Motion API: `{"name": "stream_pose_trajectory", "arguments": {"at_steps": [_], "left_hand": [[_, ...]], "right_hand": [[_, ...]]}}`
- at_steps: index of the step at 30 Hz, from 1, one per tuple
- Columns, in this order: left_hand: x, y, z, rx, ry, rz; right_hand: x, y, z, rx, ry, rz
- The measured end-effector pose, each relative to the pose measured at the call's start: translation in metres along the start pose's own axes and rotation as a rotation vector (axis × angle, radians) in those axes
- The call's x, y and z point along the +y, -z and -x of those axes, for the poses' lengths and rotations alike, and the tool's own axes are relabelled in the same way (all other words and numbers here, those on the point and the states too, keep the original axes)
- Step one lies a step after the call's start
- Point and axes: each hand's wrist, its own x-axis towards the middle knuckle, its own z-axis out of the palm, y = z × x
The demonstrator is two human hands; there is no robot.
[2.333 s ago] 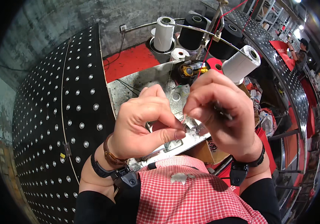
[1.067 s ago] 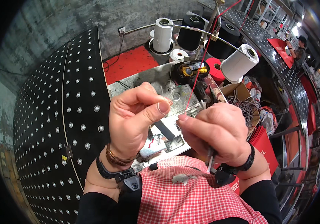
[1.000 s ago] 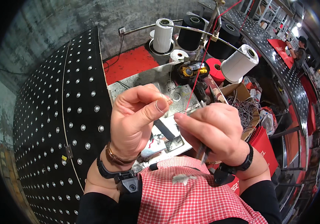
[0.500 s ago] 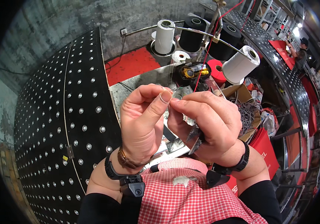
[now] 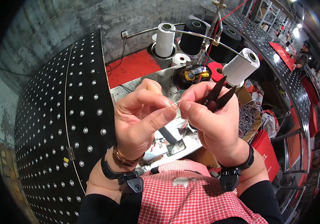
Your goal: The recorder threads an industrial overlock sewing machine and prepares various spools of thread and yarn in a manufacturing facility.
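In front of my chest, a thin pale thread [image 5: 174, 105] bends in a small loop between my fingertips. My left hand [image 5: 139, 117] pinches it between thumb and forefinger. The thumb and forefinger of my right hand [image 5: 216, 128] close on the thread from the other side, the two pinches only slightly apart. Dark thread snips [image 5: 216, 98] are tucked in my right hand, their two blades spread and pointing up and away. Below my hands is a brightly lit pale machine bed [image 5: 184, 147], partly hidden by them.
White thread cones [image 5: 164, 43], black cones [image 5: 192, 39] and a red one [image 5: 215, 70] stand beyond. A black tray [image 5: 184, 76] holds a yellow tool. Right are a carton of tangled cord [image 5: 247, 119] and red bags [image 5: 267, 153]; left, a studded black table [image 5: 51, 127]. Another person [image 5: 302, 56] handles red material.
My hands have shifted slightly, and the thread loop has moved off my left fingertip to between both pinches. My right hand has turned, swinging the snips from pointing down to pointing up.
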Motion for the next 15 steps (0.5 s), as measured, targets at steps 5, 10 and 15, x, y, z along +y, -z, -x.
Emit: {"name": "stream_pose_trajectory", "arguments": {"at_steps": [5,10,15], "left_hand": [[0.000,0.002,-0.002,0.035,-0.064,0.001],[0.000,0.001,-0.001,0.081,-0.026,0.130],[0.003,0.011,0.001,0.060,-0.018,0.111]], "right_hand": [[0.018,0.007,-0.006,-0.161,0.477,0.328],[0.013,-0.005,-0.008,-0.189,0.266,0.244],[0.013,0.002,-0.008,-0.356,-0.042,-0.137]]}}
